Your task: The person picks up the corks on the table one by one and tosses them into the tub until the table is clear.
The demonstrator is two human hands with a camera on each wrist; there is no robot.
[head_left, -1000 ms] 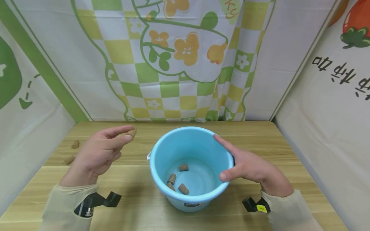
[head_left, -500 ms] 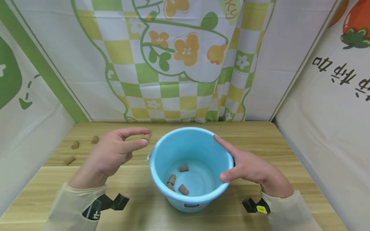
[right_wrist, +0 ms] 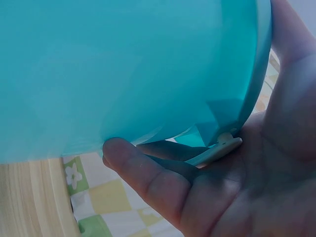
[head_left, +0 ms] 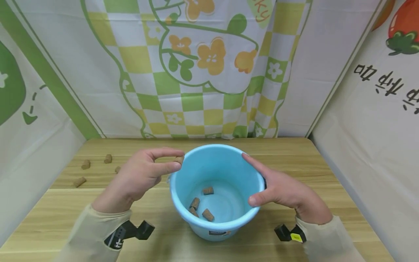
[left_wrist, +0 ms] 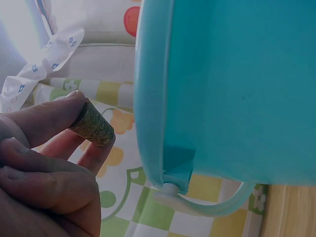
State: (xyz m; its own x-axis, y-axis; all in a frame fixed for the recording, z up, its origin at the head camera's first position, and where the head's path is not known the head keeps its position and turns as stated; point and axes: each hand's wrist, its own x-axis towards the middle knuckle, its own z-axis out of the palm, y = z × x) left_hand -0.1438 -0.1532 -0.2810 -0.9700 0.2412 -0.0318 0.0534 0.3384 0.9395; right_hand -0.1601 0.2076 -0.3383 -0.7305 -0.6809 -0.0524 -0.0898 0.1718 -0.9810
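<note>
A light-blue bucket (head_left: 216,233) stands upright on the wooden table. My left hand (head_left: 139,178) pinches a cork (left_wrist: 93,123) between thumb and fingers, just off the left side of the bucket's rim. The cork is tilted in the left wrist view, apart from the bucket wall. My right hand (head_left: 283,185) grips the right side of the bucket, thumb over the rim and other fingers against the outer wall near the handle's end (right_wrist: 229,143). Several corks (head_left: 207,190) lie on the bucket's floor, mostly toward its left.
Several more corks (head_left: 86,164) lie on the table (head_left: 157,233) at the left, one partly hidden by my left hand. A checked curtain (head_left: 196,109) hangs along the back edge. White printed cloth walls (head_left: 366,145) flank both sides.
My left hand has moved right with the cork, from over the table to beside the bucket's rim. More loose corks have come into sight behind it. The right hand and bucket stay put.
</note>
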